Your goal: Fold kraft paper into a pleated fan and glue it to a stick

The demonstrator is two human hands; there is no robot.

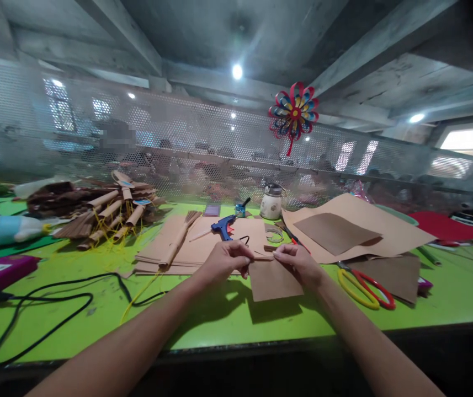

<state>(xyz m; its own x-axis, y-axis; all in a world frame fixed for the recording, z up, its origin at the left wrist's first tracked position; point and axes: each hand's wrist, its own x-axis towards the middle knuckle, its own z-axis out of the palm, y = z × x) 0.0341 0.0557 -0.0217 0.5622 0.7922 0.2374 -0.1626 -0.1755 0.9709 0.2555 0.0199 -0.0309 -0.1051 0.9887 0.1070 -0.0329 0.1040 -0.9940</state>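
Both hands pinch the far edge of a small piece of brown paper [276, 281], which hangs a little above the green table and casts a shadow on it. My left hand [226, 260] grips the left corner, and my right hand [300, 264] grips near the right corner. Along that edge a narrow strip looks folded over. Just beyond my hands lie a blue glue gun [223, 226] and a stack of larger brown paper sheets [153, 248]. A rolled paper piece with a fringed end [178, 242] rests on the stack.
Scissors with yellow and red handles [366, 288] lie right of my right arm. Large brown sheets [397, 226] spread behind them. A white jar [271, 203] and a small blue bottle [240, 209] stand at the back. Left are a pile of paper rolls [110, 212] and a black cable [40, 295].
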